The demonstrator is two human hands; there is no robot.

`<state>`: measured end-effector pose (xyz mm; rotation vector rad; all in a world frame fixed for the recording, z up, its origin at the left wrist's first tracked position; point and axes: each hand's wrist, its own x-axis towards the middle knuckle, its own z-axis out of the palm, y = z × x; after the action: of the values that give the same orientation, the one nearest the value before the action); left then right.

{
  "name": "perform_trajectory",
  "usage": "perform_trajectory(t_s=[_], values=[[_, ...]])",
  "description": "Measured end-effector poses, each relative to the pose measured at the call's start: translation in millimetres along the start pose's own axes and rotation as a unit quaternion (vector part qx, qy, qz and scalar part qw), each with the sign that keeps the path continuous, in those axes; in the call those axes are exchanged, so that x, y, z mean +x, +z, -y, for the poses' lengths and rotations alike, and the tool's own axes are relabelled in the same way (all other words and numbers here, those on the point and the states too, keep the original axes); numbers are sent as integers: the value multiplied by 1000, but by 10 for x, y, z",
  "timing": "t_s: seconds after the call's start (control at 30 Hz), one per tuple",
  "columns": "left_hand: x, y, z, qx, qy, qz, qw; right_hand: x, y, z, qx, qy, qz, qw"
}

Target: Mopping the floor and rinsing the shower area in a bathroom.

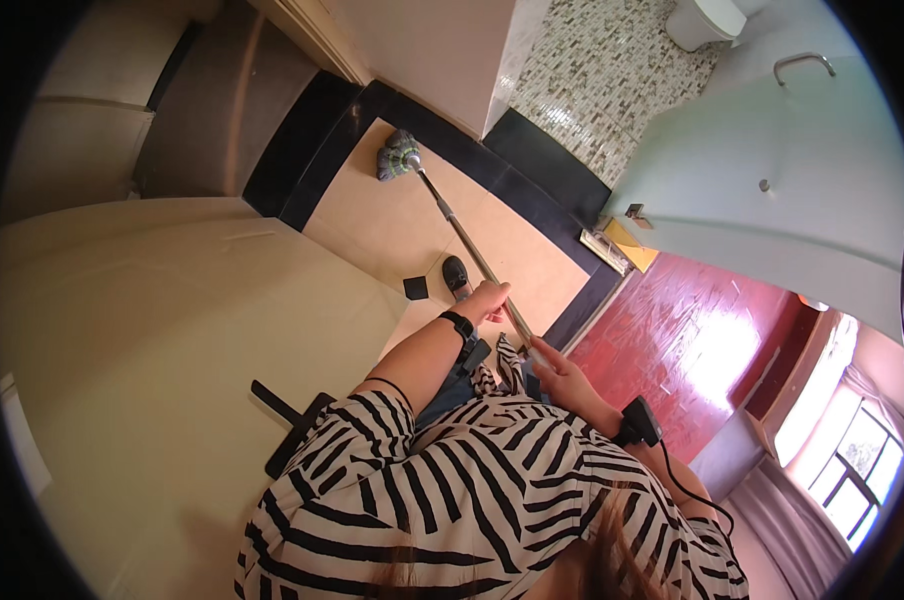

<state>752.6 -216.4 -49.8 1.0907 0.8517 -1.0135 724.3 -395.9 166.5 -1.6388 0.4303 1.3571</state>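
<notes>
My left hand (pixel 488 301) is closed around the metal handle of a mop (pixel 467 241), about midway along it. Farther up, near the handle's pale end, my right hand (pixel 560 375) grips the same pole. The grey mop head (pixel 397 155), with green in its strands, rests on the beige floor tiles (pixel 369 202) close to the dark tile border. One black shoe (pixel 455 274) of mine stands left of the pole, beside a small black square (pixel 416 288) set in the floor. Both wrists carry strapped devices.
Dark border tiles (pixel 489 176) frame the beige floor. A frosted glass door (pixel 744 187) stands at the right, before a mosaic-floored bathroom (pixel 594 67) with a toilet (pixel 705 24). Lower right lies a glossy reddish floor (pixel 669 345). At the left is a beige door (pixel 196 322) with a black handle (pixel 275 401).
</notes>
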Motion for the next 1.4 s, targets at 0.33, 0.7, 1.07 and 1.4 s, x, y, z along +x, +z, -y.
perform_trajectory(t_s=[0.33,0.7,1.07,1.4], values=[[-77,1008,753,97,-55,31,993,-654,-522,-1185,-53,-45,-8,998],[-15,2617,1698,119,-84,118,982,-1859,-1213,-2485,-116,-38,-126,984],[-93,3580,2258,223,-107,179,952,-2673,-1197,-3325,-4,-6,-221,975],[-274,4201,2829,300,-133,268,906,-3342,-990,-3456,-178,72,-247,950]])
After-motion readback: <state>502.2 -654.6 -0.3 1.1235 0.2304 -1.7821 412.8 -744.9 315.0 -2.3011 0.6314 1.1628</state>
